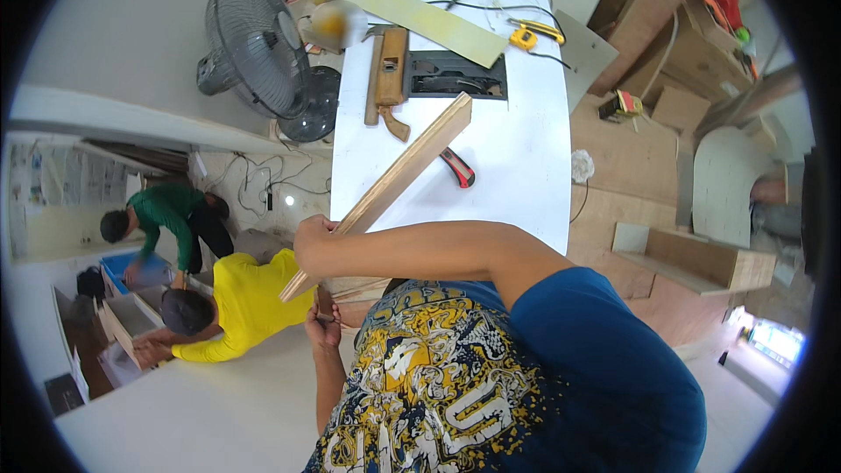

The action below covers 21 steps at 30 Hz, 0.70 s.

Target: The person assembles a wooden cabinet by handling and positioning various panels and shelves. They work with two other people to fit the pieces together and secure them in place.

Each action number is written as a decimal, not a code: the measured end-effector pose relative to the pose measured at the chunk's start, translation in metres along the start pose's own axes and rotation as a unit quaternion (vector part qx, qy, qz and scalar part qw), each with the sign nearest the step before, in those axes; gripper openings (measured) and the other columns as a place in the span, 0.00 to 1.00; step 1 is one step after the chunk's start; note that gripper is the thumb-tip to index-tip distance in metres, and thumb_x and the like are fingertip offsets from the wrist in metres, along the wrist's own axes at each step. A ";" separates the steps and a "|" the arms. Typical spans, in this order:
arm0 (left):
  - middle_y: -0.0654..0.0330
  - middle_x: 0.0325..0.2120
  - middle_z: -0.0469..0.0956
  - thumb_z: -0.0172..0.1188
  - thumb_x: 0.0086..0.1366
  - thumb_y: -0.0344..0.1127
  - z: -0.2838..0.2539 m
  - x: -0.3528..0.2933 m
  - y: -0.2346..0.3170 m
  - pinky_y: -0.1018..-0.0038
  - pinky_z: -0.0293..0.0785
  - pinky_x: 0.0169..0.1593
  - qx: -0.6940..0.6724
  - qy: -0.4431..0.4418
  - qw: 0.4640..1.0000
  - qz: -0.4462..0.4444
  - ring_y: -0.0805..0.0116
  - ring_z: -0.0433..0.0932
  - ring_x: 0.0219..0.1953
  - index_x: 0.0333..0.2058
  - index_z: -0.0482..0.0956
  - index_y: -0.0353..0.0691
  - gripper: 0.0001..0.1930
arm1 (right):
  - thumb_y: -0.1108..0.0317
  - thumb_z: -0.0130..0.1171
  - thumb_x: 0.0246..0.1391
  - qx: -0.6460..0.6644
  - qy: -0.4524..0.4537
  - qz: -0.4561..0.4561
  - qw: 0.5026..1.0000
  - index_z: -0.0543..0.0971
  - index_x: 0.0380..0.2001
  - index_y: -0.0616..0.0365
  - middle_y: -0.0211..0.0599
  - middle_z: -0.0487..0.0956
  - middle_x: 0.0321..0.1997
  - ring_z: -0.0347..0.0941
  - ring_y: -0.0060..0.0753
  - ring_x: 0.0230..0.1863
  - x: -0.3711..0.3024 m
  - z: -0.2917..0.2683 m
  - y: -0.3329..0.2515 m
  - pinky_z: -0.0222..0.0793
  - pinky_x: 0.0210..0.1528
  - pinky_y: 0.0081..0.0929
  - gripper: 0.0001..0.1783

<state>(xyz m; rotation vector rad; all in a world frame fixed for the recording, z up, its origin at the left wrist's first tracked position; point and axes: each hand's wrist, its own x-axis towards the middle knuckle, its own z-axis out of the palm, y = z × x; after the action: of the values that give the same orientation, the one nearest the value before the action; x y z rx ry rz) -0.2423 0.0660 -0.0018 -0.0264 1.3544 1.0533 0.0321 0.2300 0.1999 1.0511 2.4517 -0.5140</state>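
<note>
A long, narrow plywood board (407, 166) slants from my body out over the white table. My right arm reaches across my chest, and my right hand (314, 243) is closed around the board near its lower end. Lower down, beside the table's near left corner, my left hand (324, 328) is closed on a small flat brown piece (327, 301); its kind is not clear. A red and black utility knife (458, 168) lies on the table just right of the board.
On the white table (526, 184) lie a wooden hand plane (393, 61), a hammer (373, 79), a black tool case (457, 75), a pale strip (425, 19) and a yellow tape measure (524, 38). A fan (263, 48) stands left. Two people, in yellow (250, 302) and green (166, 217), work at left.
</note>
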 end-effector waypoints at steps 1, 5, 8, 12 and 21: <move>0.54 0.46 0.80 0.53 0.72 0.44 0.000 0.003 -0.002 0.69 0.81 0.39 0.001 -0.008 1.000 -0.002 0.57 0.79 0.38 0.57 0.74 0.42 0.19 | 0.60 0.71 0.48 0.009 0.029 -0.001 1.000 0.88 0.44 0.49 0.35 0.88 0.41 0.85 0.42 0.41 -0.016 0.000 0.002 0.79 0.35 0.48 0.18; 0.54 0.46 0.81 0.53 0.72 0.42 -0.018 0.018 -0.022 0.67 0.82 0.43 -0.048 -0.053 0.997 0.011 0.58 0.81 0.43 0.55 0.75 0.43 0.17 | 0.63 0.66 0.52 -0.003 0.092 -0.039 0.995 0.90 0.38 0.47 0.33 0.88 0.37 0.85 0.40 0.42 -0.055 0.002 -0.006 0.76 0.39 0.48 0.11; 0.53 0.46 0.81 0.54 0.71 0.40 -0.014 0.013 -0.044 0.64 0.83 0.47 -0.143 -0.069 0.985 0.071 0.58 0.81 0.46 0.53 0.76 0.40 0.17 | 0.62 0.65 0.51 -0.009 0.131 -0.107 0.985 0.89 0.30 0.44 0.28 0.87 0.31 0.83 0.35 0.38 -0.064 0.009 -0.017 0.70 0.41 0.43 0.06; 0.53 0.44 0.81 0.57 0.69 0.39 0.076 -0.023 -0.031 0.64 0.82 0.50 -0.111 -0.133 0.981 0.092 0.56 0.81 0.47 0.52 0.75 0.36 0.17 | 0.62 0.63 0.52 -0.019 0.159 -0.131 0.978 0.87 0.24 0.44 0.27 0.85 0.26 0.82 0.34 0.33 -0.067 0.022 -0.005 0.65 0.43 0.43 0.07; 0.53 0.60 0.71 0.63 0.64 0.37 0.061 -0.006 -0.050 0.42 0.79 0.55 -0.166 -0.176 0.970 0.028 0.38 0.78 0.51 0.70 0.63 0.55 0.35 | 0.66 0.60 0.53 -0.081 0.147 -0.195 0.966 0.86 0.26 0.47 0.36 0.85 0.28 0.84 0.38 0.35 -0.059 0.048 -0.009 0.65 0.57 0.50 0.07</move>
<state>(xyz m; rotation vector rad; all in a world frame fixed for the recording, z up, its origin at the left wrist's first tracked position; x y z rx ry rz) -0.1635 0.0689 -0.0061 -0.0463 0.8540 1.2578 0.0735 0.1663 0.1910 0.6124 2.9276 -0.2796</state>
